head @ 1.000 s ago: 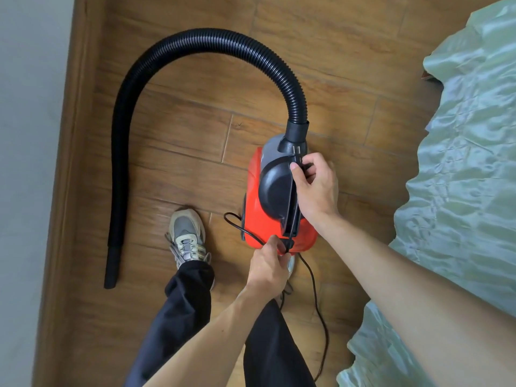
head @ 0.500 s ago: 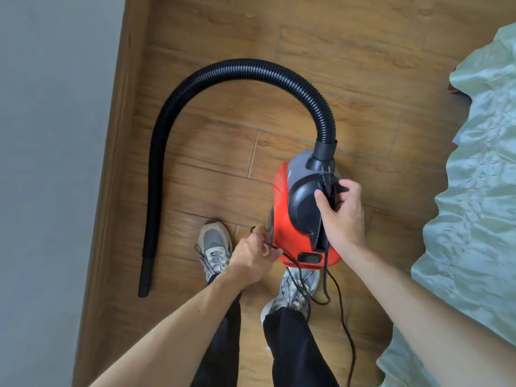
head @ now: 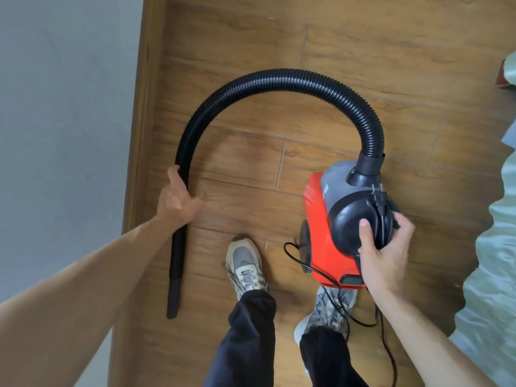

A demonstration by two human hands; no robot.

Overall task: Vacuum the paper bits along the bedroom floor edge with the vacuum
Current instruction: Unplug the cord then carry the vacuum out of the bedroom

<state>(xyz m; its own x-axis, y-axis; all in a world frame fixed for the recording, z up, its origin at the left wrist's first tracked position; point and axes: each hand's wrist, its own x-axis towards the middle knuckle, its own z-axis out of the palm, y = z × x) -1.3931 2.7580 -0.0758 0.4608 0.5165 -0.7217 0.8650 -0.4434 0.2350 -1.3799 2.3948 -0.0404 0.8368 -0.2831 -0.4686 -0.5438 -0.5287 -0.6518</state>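
**Head view: vacuum in hand, plug loose; sweeping judged not yet begun.**
One red vacuum at 3 o'clock, its handle and one plug grasped by the right hand. One hose arches through 12 o'clock, with the left hand wrapped round it at 9 o'clock. One nozzle at 8 o'clock beside the skirting. One cord. Two shoes. Paper bits: none seen, so all pickup remains.
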